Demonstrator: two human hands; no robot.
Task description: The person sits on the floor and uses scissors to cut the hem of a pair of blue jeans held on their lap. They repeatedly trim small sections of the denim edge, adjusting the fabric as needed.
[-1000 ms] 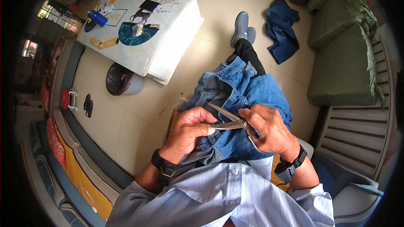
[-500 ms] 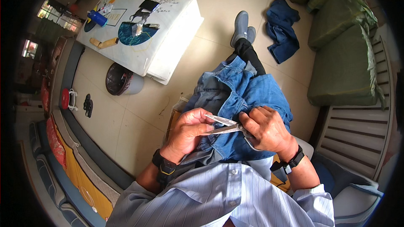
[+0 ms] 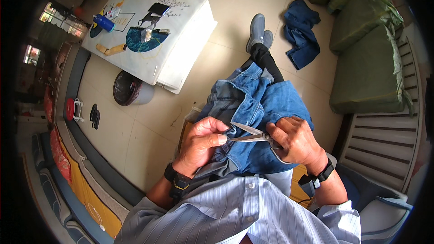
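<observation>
Smooth metal, matt cloth

Gripped by the right hand [image 3: 296, 142]: scissors [image 3: 251, 138] of smooth, faintly shiny metal. Under the grip: a creased, matt denim garment [image 3: 282, 101]. Ahead-left of it: a glossy tabletop [image 3: 135, 61]. Left of the grip: smooth floor tiles [image 3: 151, 135].

Left hand [image 3: 201, 143]: thumb and forefinger drawn close in a pinch, tips pointing right.
Right hand [image 3: 296, 142]: knuckles up, fingers curled in a grip, near the left hand but apart.
Left wrist [image 3: 182, 167]: nearly straight.
Right wrist [image 3: 318, 161]: angled inward.
Forearms [image 3: 332, 192]: slanting forward and inward.
</observation>
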